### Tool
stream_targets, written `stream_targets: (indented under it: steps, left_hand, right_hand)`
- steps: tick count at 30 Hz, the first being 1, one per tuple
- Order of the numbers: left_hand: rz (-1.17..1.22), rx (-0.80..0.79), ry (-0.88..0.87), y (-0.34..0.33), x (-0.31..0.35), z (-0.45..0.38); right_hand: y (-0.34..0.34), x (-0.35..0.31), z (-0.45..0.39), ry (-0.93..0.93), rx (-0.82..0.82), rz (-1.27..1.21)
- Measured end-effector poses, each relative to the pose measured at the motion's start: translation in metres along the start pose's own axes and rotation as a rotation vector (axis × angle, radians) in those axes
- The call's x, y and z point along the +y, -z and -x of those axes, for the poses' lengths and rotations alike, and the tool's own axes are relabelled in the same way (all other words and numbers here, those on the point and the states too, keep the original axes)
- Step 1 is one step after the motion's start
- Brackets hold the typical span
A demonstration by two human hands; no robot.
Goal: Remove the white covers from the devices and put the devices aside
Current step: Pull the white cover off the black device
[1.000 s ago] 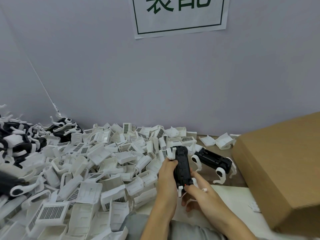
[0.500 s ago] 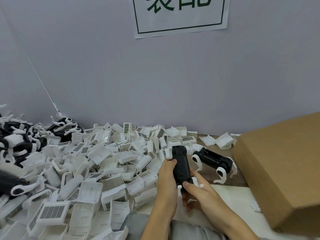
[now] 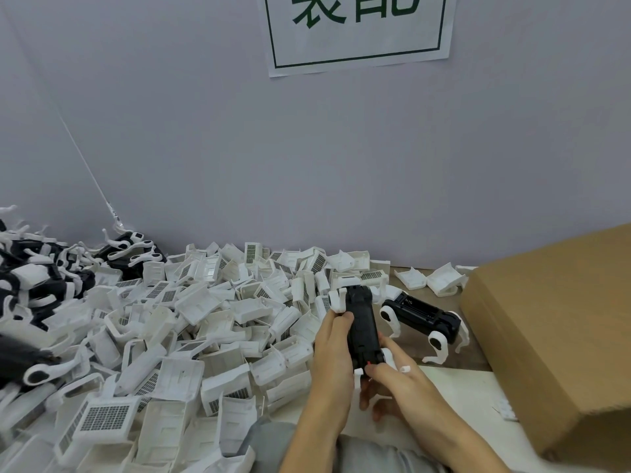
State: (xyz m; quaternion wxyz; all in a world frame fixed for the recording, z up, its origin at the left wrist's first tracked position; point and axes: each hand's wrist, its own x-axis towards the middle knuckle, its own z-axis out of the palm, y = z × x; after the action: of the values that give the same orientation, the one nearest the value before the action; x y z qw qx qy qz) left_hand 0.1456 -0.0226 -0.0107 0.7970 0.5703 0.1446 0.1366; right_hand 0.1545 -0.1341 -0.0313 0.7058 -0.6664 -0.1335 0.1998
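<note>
A black dog-shaped device (image 3: 362, 324) with white legs stands on end between my hands, its long body pointing away from me. My left hand (image 3: 333, 349) grips its left side, thumb near the top. My right hand (image 3: 392, 384) holds its near end from the right, fingers curled under it. No white cover shows on it. A second black device (image 3: 423, 315) with white legs stands on the table just to the right.
A deep pile of loose white covers (image 3: 191, 322) fills the table's left and middle. More black-and-white devices (image 3: 37, 278) are heaped at the far left. A large cardboard box (image 3: 560, 332) stands at the right. The grey wall runs close behind.
The device stays upright in both hands; my right hand's fingers have shifted a little at its near end. Nothing else has moved.
</note>
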Motion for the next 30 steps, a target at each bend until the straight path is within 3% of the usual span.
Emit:
stream_targets:
  steps: [6,9,14,19,22,25,30]
  left_hand:
    - [0.281,-0.027,0.127,0.008,0.013,0.0]
    - [0.529,-0.007,0.023,0.02,0.031,-0.002]
    - [0.7,0.106,-0.134,0.046,0.057,-0.008]
    - [0.669,0.147,-0.109,0.043,0.059,-0.007]
    - [0.634,0.125,-0.075,0.036,0.056,-0.008]
    - [0.585,0.127,-0.064,0.032,0.052,-0.01]
    - [0.561,0.114,-0.084,0.028,0.049,-0.01]
  right_hand:
    - [-0.002,-0.001,0.002,0.061,-0.097,-0.058]
    - [-0.002,-0.001,0.003,0.048,-0.06,-0.109]
    - [-0.015,-0.008,0.011,0.118,-0.12,0.336]
    - [-0.029,-0.003,0.007,0.26,-0.249,0.787]
    - [-0.033,-0.004,0.005,0.279,-0.305,0.874]
    - [-0.033,-0.002,0.005,0.291,-0.235,0.821]
    - [-0.026,-0.002,0.006,0.371,0.021,0.628]
